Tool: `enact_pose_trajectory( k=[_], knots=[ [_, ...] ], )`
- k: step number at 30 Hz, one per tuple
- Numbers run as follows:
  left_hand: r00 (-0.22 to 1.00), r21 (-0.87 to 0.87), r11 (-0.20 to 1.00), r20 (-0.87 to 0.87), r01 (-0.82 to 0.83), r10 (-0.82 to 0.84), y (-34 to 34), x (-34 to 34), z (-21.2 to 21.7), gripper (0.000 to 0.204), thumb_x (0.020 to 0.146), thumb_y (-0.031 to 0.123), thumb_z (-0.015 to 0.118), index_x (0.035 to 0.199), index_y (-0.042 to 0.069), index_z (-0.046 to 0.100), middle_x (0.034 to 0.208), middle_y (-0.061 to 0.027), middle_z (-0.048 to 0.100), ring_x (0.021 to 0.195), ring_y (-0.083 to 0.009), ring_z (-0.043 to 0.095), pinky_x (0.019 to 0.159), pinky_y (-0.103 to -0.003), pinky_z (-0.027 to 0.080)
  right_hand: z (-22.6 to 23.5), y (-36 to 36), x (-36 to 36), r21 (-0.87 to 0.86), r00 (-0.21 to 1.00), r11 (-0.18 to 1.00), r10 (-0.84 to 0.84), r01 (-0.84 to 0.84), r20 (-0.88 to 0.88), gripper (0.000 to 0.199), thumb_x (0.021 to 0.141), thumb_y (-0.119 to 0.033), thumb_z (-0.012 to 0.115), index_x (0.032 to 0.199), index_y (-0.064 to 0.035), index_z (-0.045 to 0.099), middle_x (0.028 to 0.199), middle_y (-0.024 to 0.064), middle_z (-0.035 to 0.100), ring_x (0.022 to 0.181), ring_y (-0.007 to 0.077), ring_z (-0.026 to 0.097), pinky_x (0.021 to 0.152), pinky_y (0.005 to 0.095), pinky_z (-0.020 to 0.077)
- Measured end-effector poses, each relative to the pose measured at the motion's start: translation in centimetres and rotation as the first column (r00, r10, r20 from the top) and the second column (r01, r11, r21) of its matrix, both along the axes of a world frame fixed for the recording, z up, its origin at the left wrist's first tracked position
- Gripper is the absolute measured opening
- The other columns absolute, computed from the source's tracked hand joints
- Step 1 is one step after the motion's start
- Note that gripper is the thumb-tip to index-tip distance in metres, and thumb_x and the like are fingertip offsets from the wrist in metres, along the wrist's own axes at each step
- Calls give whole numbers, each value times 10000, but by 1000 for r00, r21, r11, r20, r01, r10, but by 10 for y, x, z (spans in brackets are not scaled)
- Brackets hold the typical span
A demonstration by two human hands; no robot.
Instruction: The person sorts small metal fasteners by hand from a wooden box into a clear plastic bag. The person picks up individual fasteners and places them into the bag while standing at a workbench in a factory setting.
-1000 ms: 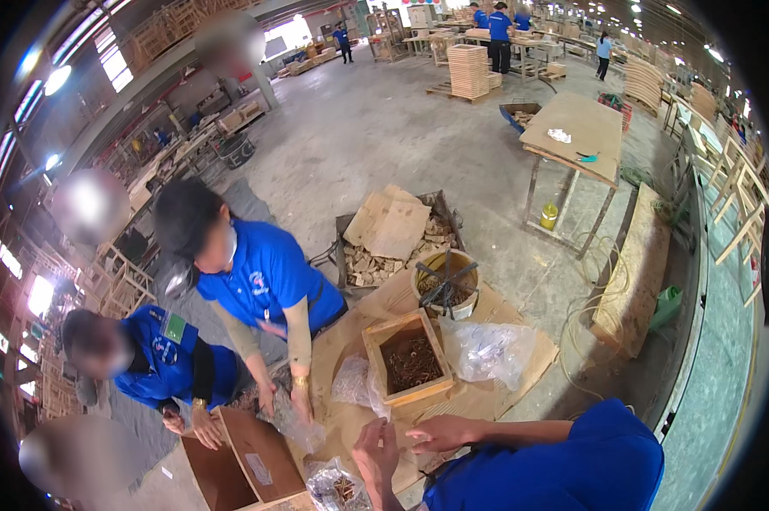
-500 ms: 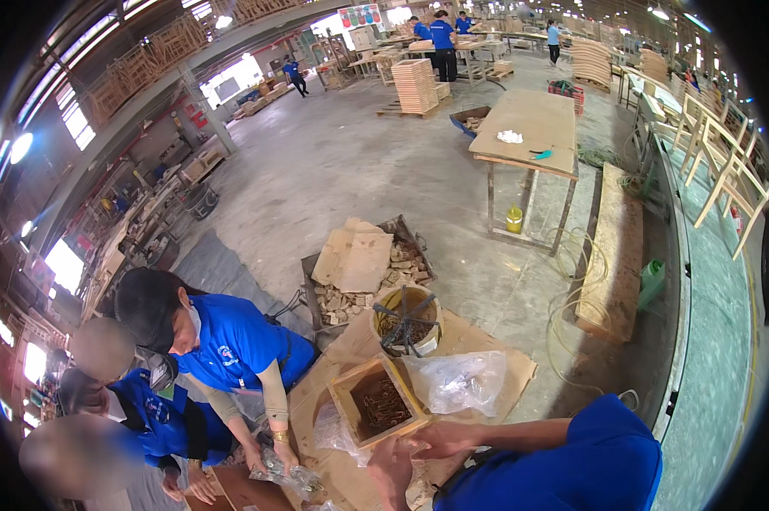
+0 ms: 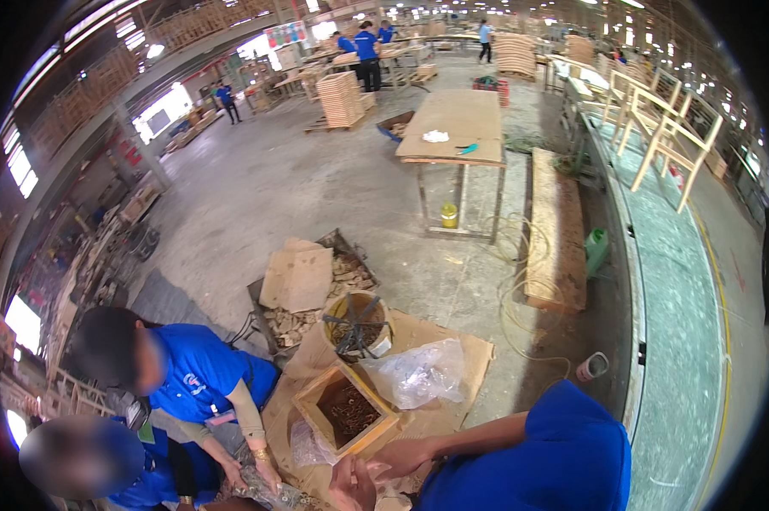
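My right hand [image 3: 404,458] reaches left from a blue sleeve at the lower edge. It meets my left hand [image 3: 351,485] just in front of an open wooden box [image 3: 383,423] of small dark metal parts. The two hands touch, and a small clear bag [image 3: 309,444] lies right beside them. What the fingers hold is too small to tell. A co-worker in a blue shirt [image 3: 198,376] crouches at the left, both hands on another crinkled plastic bag [image 3: 269,490].
A second person [image 3: 86,460] sits at the lower left. On the cardboard sheet [image 3: 465,362] lie a large clear bag [image 3: 414,375] and a bucket [image 3: 354,324]. Behind are a crate of wood scraps [image 3: 350,274], a table [image 3: 457,128], a plank bench [image 3: 555,230] and cable loops [image 3: 521,294].
The view has tilted up toward the hall, so the box, bags and people sit lower in the picture. My hands stay together by the box. The co-worker still works at the bag.
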State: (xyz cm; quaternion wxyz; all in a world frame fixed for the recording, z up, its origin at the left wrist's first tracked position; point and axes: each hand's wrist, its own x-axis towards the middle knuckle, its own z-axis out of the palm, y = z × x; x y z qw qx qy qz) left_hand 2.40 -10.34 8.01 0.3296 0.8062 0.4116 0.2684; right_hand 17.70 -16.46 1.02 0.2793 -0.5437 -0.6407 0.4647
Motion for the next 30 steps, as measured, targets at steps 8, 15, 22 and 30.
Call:
enact_pose_trajectory(
  k=[8,15,22,30],
  knots=[
    [999,14,1000,-42,-14,15,6,-57,-24,184,893,146,659,1012,10,694,898,-198,688,767,-321,680,660,-367,542,-25,12,-57,-18,999,999,48,-48,-22,497,882,-430,549,1110,11,580,1054,219,655,1004,388,619,842,452,472],
    [1000,108,994,-4,-30,31,28,-86,-35,166,888,139,654,1003,24,687,797,-182,655,652,-321,629,578,-387,496,-39,28,-80,-36,992,992,119,-117,50,565,895,-445,541,1227,13,546,1101,228,645,1015,392,616,860,460,467],
    [993,133,984,-10,-117,120,47,-99,-50,137,853,105,627,951,18,672,842,-184,655,709,-346,647,602,-412,513,-28,67,-81,-16,981,985,172,-171,89,503,886,-440,572,1210,-55,576,1111,210,632,1067,380,590,906,450,459],
    [984,-211,967,82,-140,160,9,-103,-69,134,874,113,651,973,27,675,902,-175,674,779,-347,665,661,-381,527,-47,56,-84,-16,991,991,134,-133,10,331,821,-182,602,1132,-71,619,1060,181,658,958,359,641,817,437,505]
  ],
)
